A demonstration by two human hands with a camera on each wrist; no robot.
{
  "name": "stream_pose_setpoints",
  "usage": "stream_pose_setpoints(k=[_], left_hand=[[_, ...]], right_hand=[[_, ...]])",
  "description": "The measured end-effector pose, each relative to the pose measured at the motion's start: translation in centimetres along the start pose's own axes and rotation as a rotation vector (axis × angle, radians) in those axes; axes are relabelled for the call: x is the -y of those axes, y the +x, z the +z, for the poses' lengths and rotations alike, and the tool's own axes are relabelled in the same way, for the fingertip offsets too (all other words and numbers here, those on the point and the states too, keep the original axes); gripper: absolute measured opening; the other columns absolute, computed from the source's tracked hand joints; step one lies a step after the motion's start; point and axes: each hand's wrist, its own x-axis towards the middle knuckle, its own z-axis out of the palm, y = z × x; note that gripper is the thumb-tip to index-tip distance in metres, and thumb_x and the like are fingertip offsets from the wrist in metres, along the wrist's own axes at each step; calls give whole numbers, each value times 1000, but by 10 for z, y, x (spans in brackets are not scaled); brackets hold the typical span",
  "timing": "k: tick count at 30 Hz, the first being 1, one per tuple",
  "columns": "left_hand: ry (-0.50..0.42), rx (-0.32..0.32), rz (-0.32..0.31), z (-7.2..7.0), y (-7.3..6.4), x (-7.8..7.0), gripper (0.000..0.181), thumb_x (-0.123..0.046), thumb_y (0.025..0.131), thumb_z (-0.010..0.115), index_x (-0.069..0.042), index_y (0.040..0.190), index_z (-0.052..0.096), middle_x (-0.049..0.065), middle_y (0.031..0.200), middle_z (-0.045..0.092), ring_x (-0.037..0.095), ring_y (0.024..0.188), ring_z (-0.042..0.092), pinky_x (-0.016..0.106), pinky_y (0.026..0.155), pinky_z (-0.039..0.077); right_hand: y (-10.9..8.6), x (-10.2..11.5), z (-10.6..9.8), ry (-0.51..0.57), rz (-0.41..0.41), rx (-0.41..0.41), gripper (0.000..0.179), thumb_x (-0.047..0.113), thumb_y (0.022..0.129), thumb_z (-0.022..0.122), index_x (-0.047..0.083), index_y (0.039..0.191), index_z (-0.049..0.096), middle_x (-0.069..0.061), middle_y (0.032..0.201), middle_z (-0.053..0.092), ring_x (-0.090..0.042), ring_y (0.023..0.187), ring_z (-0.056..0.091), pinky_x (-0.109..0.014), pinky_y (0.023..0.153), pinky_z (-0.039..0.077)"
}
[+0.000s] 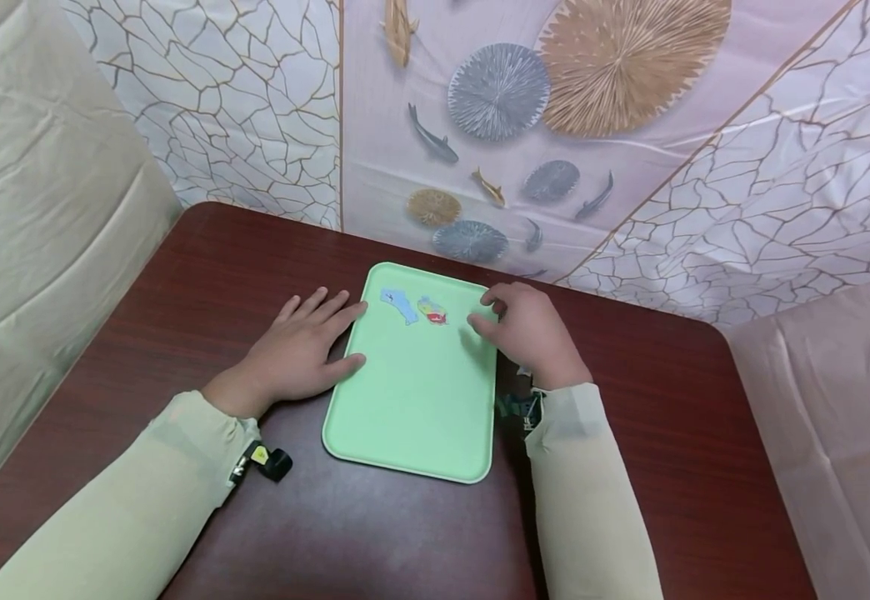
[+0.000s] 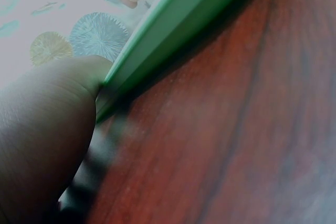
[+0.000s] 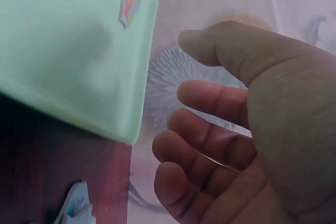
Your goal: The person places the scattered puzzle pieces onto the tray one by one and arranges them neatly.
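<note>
Pale-green rectangular tray [image 1: 420,400], just one, rests on the wood-grained, red-brown surface [image 1: 667,417]; it bears one flat light-blue cutout [image 1: 399,306] and one red-and-yellow cutout [image 1: 432,311]; my left hand [image 1: 292,357] spreads wide, touching the rim; my right hand [image 1: 531,332], loosely curled, holds nothing at the far right corner; my right wrist view alone clearly shows a pale-blue piece [image 3: 77,205] beside the tray.

A green tray [image 1: 412,404] and cutout [image 3: 77,211] lie on the reddish-brown table [image 1: 667,417].
</note>
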Motion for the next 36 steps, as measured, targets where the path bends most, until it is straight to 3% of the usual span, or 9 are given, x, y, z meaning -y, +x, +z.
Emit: stream_pose_setpoints(k=[6,16,22,28,36], left_hand=[[-1,-1,-1,0,0,-1,83,-63,112,57,-29,181,27,14,188,23,46,176,13,74,138,9],[-6,-4,-1,4,1,-1,84,-66,111,56,-29,181,28,13,188,24,45,176,13,73,138,9],[-2,-3,3,2,2,2,83,-67,111,55,-30,181,27,14,188,24,45,176,12,74,138,9],[-4,2,9,2,3,2,83,-66,111,55,-30,181,27,14,188,23,46,176,12,74,138,9],[-8,-17,7,4,3,3,83,-65,111,58,-30,181,29,13,188,25,44,177,13,71,139,9]], right_hand=[[-4,-7,-3,8,-11,-19,38,35,103,84,6,126,79,-13,114,75,-28,98,68,-49,89,59],[-10,-14,-11,18,35,-25,34,35,102,84,9,124,79,-9,114,77,-27,97,71,-49,91,61],[-16,-21,-25,38,98,-21,36,38,103,83,13,128,78,-7,120,79,-28,106,73,-51,94,61],[-26,-36,-41,29,146,36,42,41,102,82,13,133,76,-10,124,79,-29,110,74,-53,98,60],[-37,-52,-58,-12,200,186,55,47,101,80,13,143,70,-12,139,74,-34,122,70,-58,106,57]])
